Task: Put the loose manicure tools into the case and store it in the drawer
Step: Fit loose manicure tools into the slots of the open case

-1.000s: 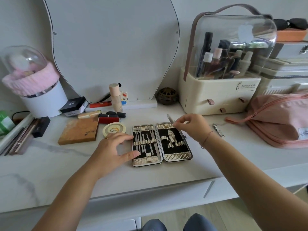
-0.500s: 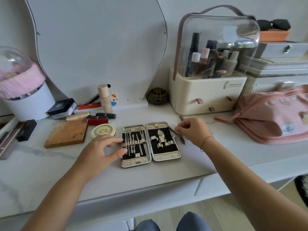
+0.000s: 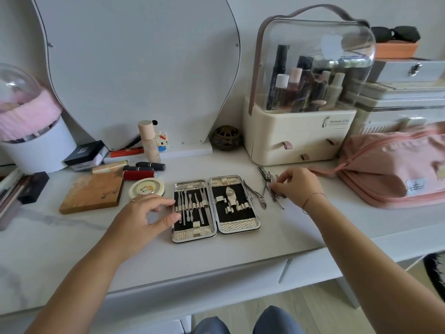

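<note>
The manicure case (image 3: pixel 237 227) lies open flat on the white dressing table, with several steel tools strapped into its left half and a few in its right half. My left hand (image 3: pixel 142 220) rests at the case's left edge, thumb tip touching the rim, fingers relaxed. To the right of the case lie the loose tools: cuticle nippers (image 3: pixel 261 197), a nail clipper (image 3: pixel 265 174) and thin picks partly under my fingers. My right hand (image 3: pixel 295 186) hovers over that pile, fingertips curled down and pinching one thin tool. The closed drawer front (image 3: pixel 192 280) sits below the tabletop edge.
Behind the case stand a mirror (image 3: pixel 144 68), lipsticks (image 3: pixel 139 175), a round compact (image 3: pixel 147 188) and a wooden block (image 3: pixel 92 194). A cream cosmetics organizer (image 3: pixel 298 138) is at the back right, a pink pouch (image 3: pixel 395 172) far right, and a white tub (image 3: pixel 36 148) far left.
My right hand has moved from above the case's right half over to the loose tools on the right. My left hand has stayed at the case's left edge.
</note>
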Available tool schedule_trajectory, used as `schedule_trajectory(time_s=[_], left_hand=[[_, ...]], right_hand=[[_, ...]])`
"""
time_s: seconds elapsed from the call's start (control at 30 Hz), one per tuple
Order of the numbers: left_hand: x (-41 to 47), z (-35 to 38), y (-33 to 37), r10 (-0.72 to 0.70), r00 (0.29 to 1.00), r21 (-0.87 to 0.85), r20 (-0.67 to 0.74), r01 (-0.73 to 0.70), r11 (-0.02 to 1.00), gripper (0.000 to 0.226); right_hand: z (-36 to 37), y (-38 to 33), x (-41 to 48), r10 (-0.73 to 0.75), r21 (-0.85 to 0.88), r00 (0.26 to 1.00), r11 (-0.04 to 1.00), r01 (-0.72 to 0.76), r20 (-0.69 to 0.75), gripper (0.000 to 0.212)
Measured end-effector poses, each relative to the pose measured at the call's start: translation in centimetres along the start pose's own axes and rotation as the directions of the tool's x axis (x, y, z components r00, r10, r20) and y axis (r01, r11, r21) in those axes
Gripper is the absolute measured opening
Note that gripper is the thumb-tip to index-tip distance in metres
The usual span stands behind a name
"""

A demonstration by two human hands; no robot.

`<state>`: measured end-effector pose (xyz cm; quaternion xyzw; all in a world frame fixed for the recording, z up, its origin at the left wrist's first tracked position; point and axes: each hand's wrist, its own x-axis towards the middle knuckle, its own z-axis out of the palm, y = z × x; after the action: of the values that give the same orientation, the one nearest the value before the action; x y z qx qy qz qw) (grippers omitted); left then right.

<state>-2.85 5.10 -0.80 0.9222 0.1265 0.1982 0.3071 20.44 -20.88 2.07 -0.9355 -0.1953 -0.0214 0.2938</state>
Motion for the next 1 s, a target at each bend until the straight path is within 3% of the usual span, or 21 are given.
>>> schedule_trajectory(time_s=[0.17, 0.33, 0.63, 1.0], left_hand=[[0.0, 0.0, 0.2, -0.011, 1.0, -0.011, 0.004, 0.011, 1.0, 0.05], [0.0, -0.2, 0.3, -0.005, 1.0, -0.019, 0.01, 0.005, 1.0, 0.061], [0.0, -0.2, 0.6, -0.025, 0.999, -0.037, 0.032, 0.026, 0.999, 0.059], [0.0, -0.3, 0.6, -0.034, 0.998, -0.059, 0.057, 0.037, 0.998, 0.054]], right_hand=[[0.7, -1.2, 0.6, 0.075, -0.068, 0.997, 0.995, -0.073, 0.031, 0.013], [0.7, -1.7, 1.1, 0.17, -0.087, 0.983, 0.983, -0.163, 0.076, 0.028], [-0.2, -1.3, 1.2, 0.102, 0.166, 0.995, 0.981, -0.1, -0.003, 0.018], [0.4, -1.2, 1.6, 0.078, 0.533, 0.991, 0.837, -0.124, 0.108, 0.011]])
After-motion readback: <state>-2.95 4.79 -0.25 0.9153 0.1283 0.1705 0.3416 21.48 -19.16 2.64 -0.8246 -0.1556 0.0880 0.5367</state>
